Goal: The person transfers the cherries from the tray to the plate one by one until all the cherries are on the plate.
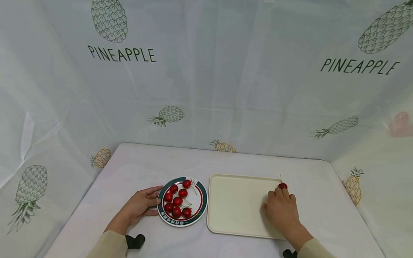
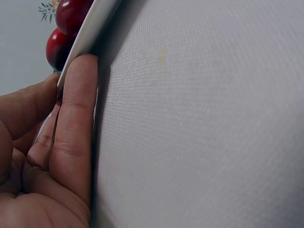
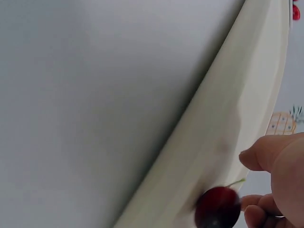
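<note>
My left hand (image 1: pixel 139 204) grips the left edge of a round plate (image 1: pixel 203 200), which has a green and red band. In the left wrist view, the thumb is above the plate's rim (image 2: pixel 93 29) and a finger underneath. Several red cherries (image 1: pixel 178 201), some with stems, lie on the plate. My right hand (image 1: pixel 282 209) is over the right end of a cream rectangular tray (image 1: pixel 237 205). At the tray's far right corner, one dark red cherry (image 3: pixel 218 208) is by its fingers, and the thumb stands apart from it.
Plate and tray stand side by side, close together, on a white-covered table (image 1: pixel 146 161). A curtain (image 1: pixel 210 77) printed with pineapples hangs behind the table and along its sides. Black straps with a camera piece (image 1: pixel 135 242) sit at both wrists.
</note>
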Demonstrator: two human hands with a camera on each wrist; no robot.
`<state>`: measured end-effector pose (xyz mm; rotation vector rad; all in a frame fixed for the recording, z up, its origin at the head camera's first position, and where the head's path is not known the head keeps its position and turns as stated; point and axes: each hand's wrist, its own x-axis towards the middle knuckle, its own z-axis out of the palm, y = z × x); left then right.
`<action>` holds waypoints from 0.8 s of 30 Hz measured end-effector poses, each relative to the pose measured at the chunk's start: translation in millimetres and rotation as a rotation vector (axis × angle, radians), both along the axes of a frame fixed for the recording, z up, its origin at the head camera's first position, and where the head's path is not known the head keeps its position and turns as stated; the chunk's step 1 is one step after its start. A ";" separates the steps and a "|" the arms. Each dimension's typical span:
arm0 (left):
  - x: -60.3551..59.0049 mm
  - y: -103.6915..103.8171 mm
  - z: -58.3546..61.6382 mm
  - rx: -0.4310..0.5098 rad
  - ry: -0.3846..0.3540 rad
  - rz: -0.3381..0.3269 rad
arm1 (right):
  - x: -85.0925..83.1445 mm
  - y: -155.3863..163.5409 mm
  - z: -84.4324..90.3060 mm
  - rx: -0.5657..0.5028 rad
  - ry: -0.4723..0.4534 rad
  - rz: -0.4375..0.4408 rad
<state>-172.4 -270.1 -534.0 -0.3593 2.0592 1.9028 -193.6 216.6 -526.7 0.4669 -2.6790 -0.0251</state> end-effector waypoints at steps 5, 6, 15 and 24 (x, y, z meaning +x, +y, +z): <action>0.3 0.3 1.7 -0.001 0.004 -0.009 | 1.8 7.6 -2.8 0.016 -0.050 -0.009; 0.1 0.4 1.2 0.000 0.003 -0.007 | 2.1 8.0 -3.5 0.018 -0.059 -0.004; 0.1 1.5 -1.9 -0.005 0.000 0.016 | 8.8 4.6 -5.8 -0.007 -0.034 0.070; 0.8 1.3 0.4 -0.005 0.000 0.000 | 24.5 2.2 -5.2 0.009 0.005 0.105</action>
